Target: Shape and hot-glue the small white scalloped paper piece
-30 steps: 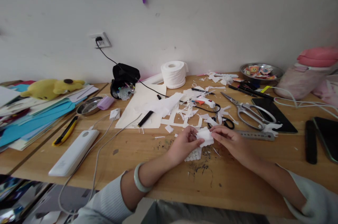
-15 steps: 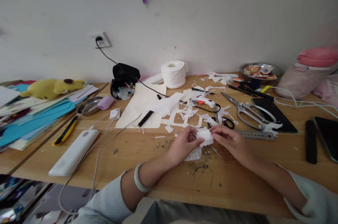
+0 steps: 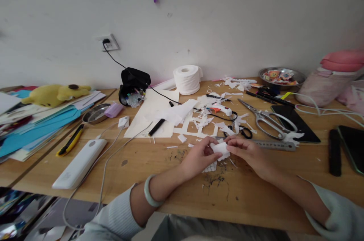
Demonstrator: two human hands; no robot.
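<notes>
Between my two hands is a small white piece of paper [image 3: 221,151], bent or folded over. My left hand [image 3: 202,157] pinches its left side between thumb and fingers. On the right side, the fingers of my right hand [image 3: 245,153] close on its edge. Beneath it, partly hidden, lies a white sheet with a grid-like pattern [image 3: 211,167] on the table. A metal ruler [image 3: 277,145] lies just beyond my right hand, beside small black-handled scissors [image 3: 245,132].
White paper scraps [image 3: 203,119] spread behind my hands, with a white glue gun [image 3: 223,109] among them. Large metal scissors [image 3: 265,119] lie to the right. A toilet roll [image 3: 187,80] stands by the wall. On the left are a power bank [image 3: 79,164] and a yellow cutter [image 3: 70,140].
The white paper has been turned or folded over between my fingers and now looks more rolled. My right hand has shifted slightly left onto its edge.
</notes>
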